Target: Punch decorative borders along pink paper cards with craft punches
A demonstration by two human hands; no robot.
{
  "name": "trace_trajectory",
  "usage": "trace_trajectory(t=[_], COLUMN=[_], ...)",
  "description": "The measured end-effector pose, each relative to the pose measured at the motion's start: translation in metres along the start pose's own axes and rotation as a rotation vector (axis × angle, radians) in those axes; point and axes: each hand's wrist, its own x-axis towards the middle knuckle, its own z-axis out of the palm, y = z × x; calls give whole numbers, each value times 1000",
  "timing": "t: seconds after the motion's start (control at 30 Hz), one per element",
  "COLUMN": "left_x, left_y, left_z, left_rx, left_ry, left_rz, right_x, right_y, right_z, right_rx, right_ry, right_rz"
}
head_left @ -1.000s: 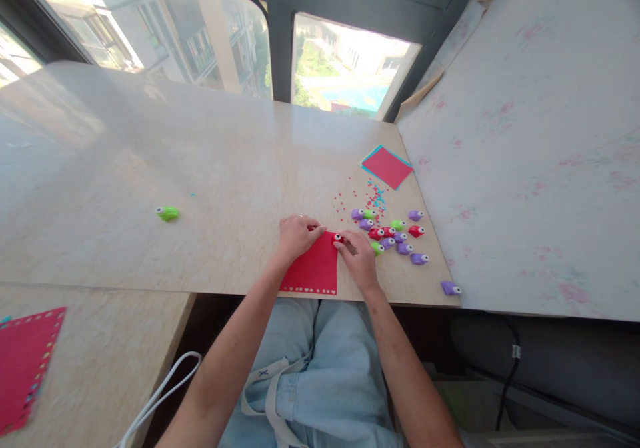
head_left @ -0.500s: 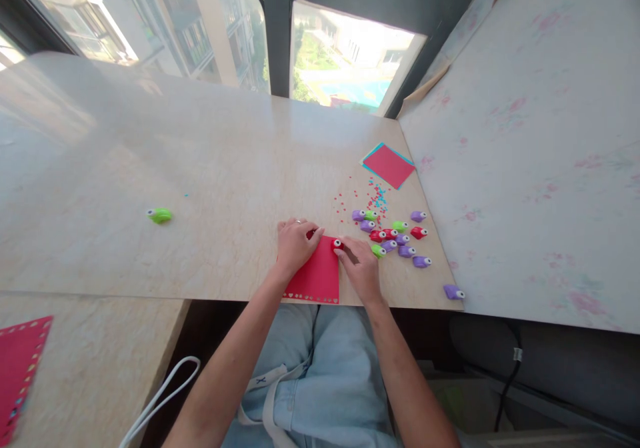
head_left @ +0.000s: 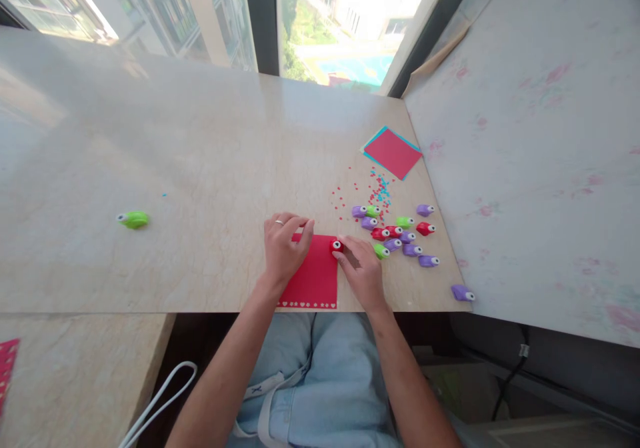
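Since the earlier frames the view has tipped down, and the green punch (head_left: 133,219) far left sits lower and further out. The left hand (head_left: 283,247) presses flat on the red paper (head_left: 314,275) at the tabletop's (head_left: 200,168) near edge. The right hand (head_left: 363,271) pinches a small red punch (head_left: 337,245) at the sheet's top right corner. No writing is legible.

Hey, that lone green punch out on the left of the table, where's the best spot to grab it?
Probably pinch the green punch across its rounded body, far and near sides, coming from above. It lies flat and alone on the table, its white eye end pointing left, so nothing crowds the fingers.
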Motion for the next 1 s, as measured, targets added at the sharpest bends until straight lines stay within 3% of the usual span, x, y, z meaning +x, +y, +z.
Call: trace_trajectory(t=[0.1,0.27,0.33,0.5,1.0], left_x=[1,-15,-24,-37,-35], left_y=[6,5,-1,-12,-10], left_z=[-11,-25,-27,-24,-26], left_rx=[-19,15,55,127,122], left_ry=[89,-221,-287,-331,-385], left_rz=[69,282,310,246,182], right_x=[1,1,1,1,-8], right_y=[-1,-3,-4,-6,-8], right_z=[-1,-1,-1,-1,-9], right_rx=[-3,2,-16,-81,-72], right_ry=[-4,-9,1,34,-18], right_rz=[11,-16,-21,8,-3])
